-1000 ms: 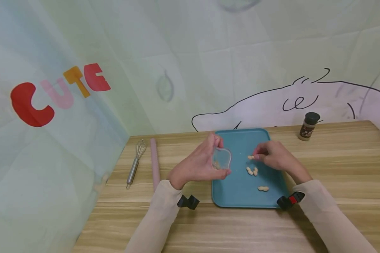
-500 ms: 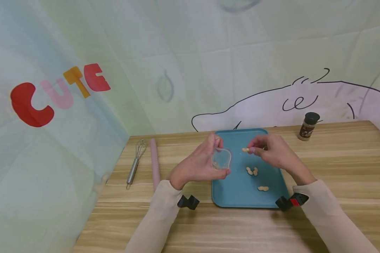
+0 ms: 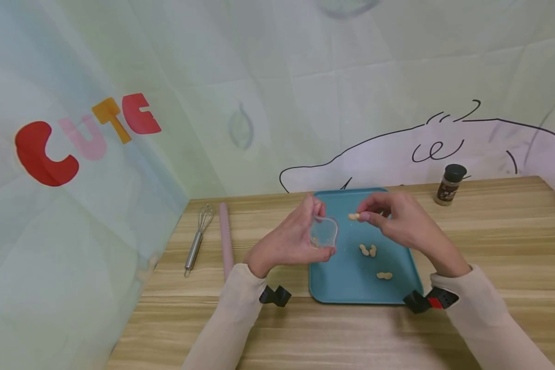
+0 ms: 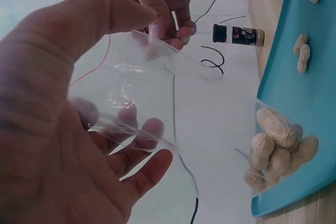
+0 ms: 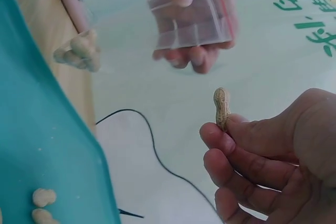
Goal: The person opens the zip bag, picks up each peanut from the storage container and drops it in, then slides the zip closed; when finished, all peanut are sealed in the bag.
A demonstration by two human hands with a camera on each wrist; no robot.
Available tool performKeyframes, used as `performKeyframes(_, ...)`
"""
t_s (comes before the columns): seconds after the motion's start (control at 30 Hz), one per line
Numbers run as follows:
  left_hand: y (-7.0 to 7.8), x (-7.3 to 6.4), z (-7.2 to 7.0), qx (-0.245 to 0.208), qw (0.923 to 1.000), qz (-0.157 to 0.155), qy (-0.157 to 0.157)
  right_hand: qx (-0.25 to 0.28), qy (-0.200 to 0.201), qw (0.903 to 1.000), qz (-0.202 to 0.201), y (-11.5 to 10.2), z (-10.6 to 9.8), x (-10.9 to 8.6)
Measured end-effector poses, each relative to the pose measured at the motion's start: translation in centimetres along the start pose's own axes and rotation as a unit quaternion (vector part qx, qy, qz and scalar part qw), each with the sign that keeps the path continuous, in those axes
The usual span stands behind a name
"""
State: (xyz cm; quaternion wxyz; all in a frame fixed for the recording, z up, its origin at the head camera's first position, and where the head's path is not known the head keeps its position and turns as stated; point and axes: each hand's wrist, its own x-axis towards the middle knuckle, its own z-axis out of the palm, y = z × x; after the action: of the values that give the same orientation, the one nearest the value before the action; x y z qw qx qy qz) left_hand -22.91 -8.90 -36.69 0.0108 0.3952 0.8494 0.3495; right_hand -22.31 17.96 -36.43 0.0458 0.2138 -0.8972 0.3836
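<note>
My left hand (image 3: pixel 296 234) holds a clear zip bag (image 3: pixel 324 232) by its mouth, which is spread apart between thumb and fingers. In the left wrist view several peanuts (image 4: pixel 278 140) sit in the bag's lower corner. My right hand (image 3: pixel 400 218) pinches one unshelled peanut (image 5: pixel 222 107) between thumb and index finger, to the right of the bag and apart from it. Below both hands lies a blue tray (image 3: pixel 347 282). On it are a pair of peanuts (image 3: pixel 368 251) near its middle and a single peanut (image 3: pixel 384 276) closer to the front.
A whisk (image 3: pixel 199 239) and a pink rod (image 3: pixel 226 239) lie on the wooden table (image 3: pixel 277 339) left of the tray. A dark-capped seasoning jar (image 3: pixel 449 185) stands at the back right. Behind the table hangs a printed curtain (image 3: pixel 259 103).
My right hand has lifted the peanut from low over the tray and carried it up and left, nearer the bag. The left hand and bag have stayed in place.
</note>
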Motion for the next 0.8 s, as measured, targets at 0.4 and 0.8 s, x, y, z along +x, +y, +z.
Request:
performKeyframes(0.4,0.0,0.0,0.0,0.001,1.0000,0.000,-0.002,0.005,0.037,0.9974,-0.061,-2.8,-0.4,-1.0)
performKeyframes(0.8,0.0,0.0,0.1,0.000,1.0000,0.005,-0.004,0.012,0.032,0.9938,-0.106,-4.3,0.1,-1.7)
